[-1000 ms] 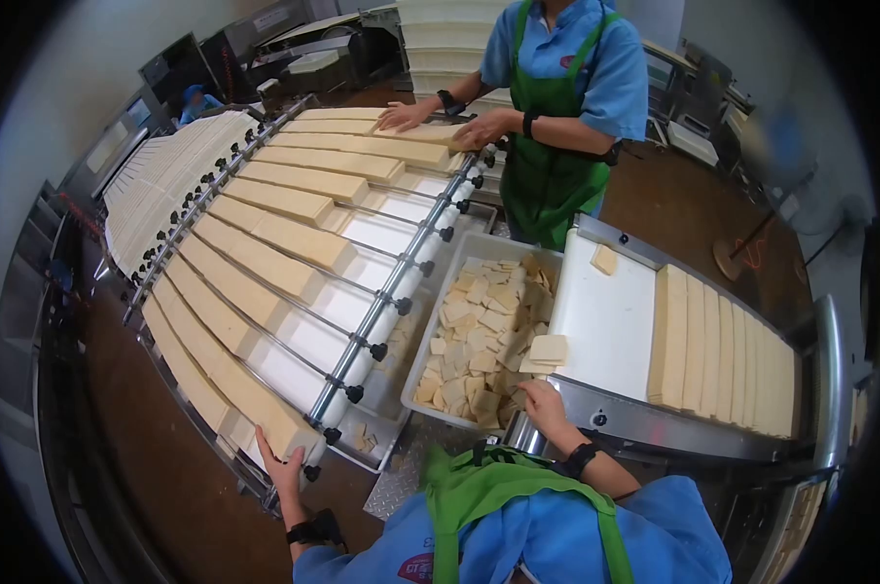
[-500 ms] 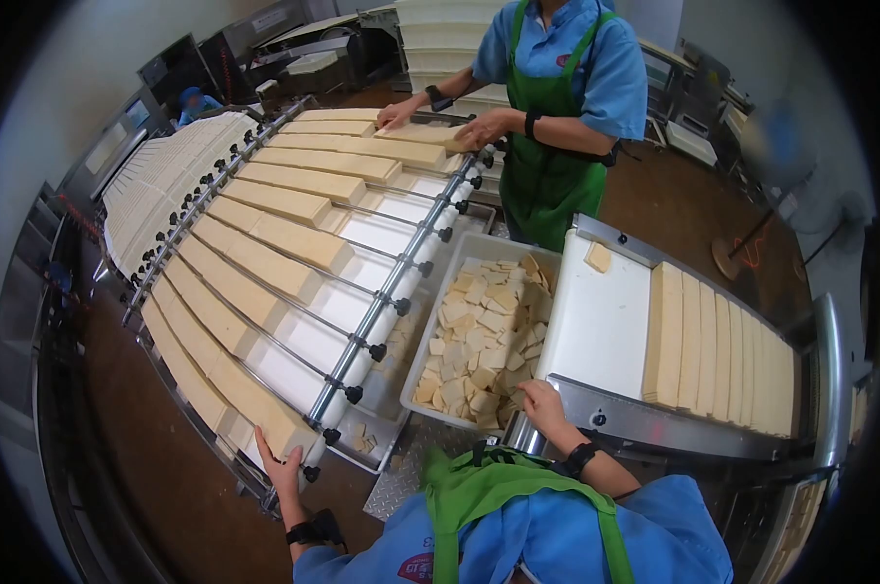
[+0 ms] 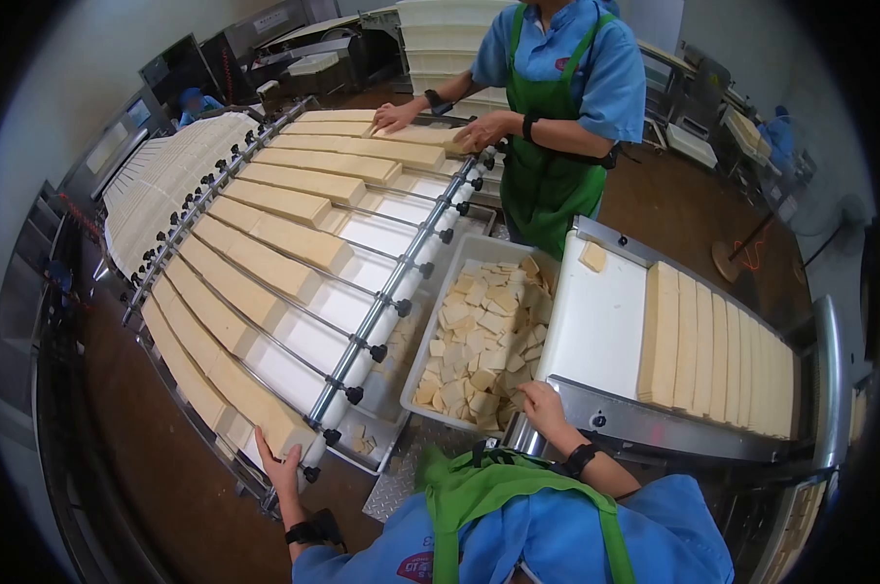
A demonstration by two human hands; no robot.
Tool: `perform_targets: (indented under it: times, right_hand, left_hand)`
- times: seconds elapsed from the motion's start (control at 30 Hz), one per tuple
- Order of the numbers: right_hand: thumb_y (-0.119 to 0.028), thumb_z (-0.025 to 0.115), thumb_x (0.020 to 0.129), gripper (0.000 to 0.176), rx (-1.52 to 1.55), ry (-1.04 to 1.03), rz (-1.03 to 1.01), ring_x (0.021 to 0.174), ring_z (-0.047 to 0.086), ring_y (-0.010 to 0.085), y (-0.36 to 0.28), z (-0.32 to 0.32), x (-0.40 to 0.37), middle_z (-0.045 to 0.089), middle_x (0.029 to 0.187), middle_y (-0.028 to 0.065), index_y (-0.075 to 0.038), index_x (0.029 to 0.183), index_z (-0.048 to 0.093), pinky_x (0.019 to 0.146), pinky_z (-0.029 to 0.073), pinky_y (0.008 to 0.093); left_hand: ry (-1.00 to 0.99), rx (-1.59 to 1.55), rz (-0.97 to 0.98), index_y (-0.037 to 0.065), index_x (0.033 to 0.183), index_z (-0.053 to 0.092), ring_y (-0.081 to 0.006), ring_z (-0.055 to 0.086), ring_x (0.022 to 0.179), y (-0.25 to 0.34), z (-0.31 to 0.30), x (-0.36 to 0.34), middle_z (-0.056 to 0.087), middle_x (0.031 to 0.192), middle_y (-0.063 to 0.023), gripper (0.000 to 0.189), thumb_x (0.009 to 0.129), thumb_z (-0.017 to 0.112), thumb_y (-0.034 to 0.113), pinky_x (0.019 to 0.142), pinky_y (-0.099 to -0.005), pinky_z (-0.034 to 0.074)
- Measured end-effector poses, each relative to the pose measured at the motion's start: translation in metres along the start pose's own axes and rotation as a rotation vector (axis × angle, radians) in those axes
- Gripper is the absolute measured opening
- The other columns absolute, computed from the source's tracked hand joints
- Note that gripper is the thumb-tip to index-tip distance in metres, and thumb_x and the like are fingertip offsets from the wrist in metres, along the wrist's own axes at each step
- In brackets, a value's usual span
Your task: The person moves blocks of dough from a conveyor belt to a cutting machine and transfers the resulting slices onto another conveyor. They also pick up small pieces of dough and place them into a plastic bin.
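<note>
My left hand (image 3: 282, 471) rests at the near end of a long row of stacked pale dough sheets (image 3: 255, 397) on the slatted conveyor. Thumb and index finger are spread against the row's end. Over the near right edge of a white bin (image 3: 413, 394) is my right hand (image 3: 547, 409), its fingers pinched together beside the right conveyor's end. What they hold, if anything, is too small to make out. Loose dough pieces (image 3: 479, 331) fill the bin. More upright rows of dough sheets (image 3: 712, 355) stand on the right conveyor, with one loose piece (image 3: 592, 256) apart from them.
Metal rods with black knobs (image 3: 377, 351) divide the rows on the left conveyor (image 3: 367, 258). Across from me a co-worker in a green apron (image 3: 556, 195) has both hands on the far rows. A standing fan (image 3: 844, 219) and machines are behind.
The rows and the loose piece on the right conveyor have shifted slightly left, towards the bin. The co-worker's hand at the far row has moved slightly left. My hands are nearly still.
</note>
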State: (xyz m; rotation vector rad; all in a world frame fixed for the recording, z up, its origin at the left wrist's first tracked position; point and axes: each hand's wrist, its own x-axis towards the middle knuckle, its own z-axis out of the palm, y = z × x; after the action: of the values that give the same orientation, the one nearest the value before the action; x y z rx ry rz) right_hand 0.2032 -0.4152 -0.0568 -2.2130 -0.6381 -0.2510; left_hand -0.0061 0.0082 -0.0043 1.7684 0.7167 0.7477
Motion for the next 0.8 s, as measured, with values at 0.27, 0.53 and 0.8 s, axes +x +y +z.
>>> perform_targets:
  times: [0.27,0.53,0.8]
  right_hand:
    - [0.002,0.051,0.067,0.021,-0.002,-0.003,0.008,0.077,0.056,0.0317,-0.0019,-0.0011,0.0008,0.058,0.079,0.0142,-0.001,0.086,0.059,0.068,0.046,0.0376]
    - [0.002,0.051,0.067,0.020,0.004,0.005,0.012,0.076,0.056,0.0317,-0.0014,-0.0005,0.0010,0.058,0.079,0.0142,-0.002,0.085,0.059,0.068,0.045,0.0378]
    - [0.001,0.053,0.067,0.020,0.005,-0.012,0.024,0.078,0.056,0.0312,-0.0002,-0.0004,0.0004,0.058,0.080,0.0137,-0.002,0.086,0.059,0.069,0.046,0.0374]
  left_hand:
    - [0.015,0.039,0.006,0.003,0.135,0.026,-0.0247,0.040,0.116,-0.0039,-0.0008,0.0015,0.039,0.129,-0.0150,0.084,0.062,0.068,0.006,0.098,-0.0309,0.029]
    - [0.007,0.028,-0.006,0.003,0.135,0.026,-0.0243,0.040,0.116,-0.0009,0.0001,0.0023,0.038,0.129,-0.0148,0.083,0.063,0.068,0.006,0.098,-0.0311,0.030]
    - [0.007,-0.037,-0.025,0.002,0.135,0.026,-0.0230,0.041,0.115,-0.0054,-0.0009,0.0035,0.039,0.129,-0.0145,0.081,0.065,0.068,0.004,0.096,-0.0298,0.031]
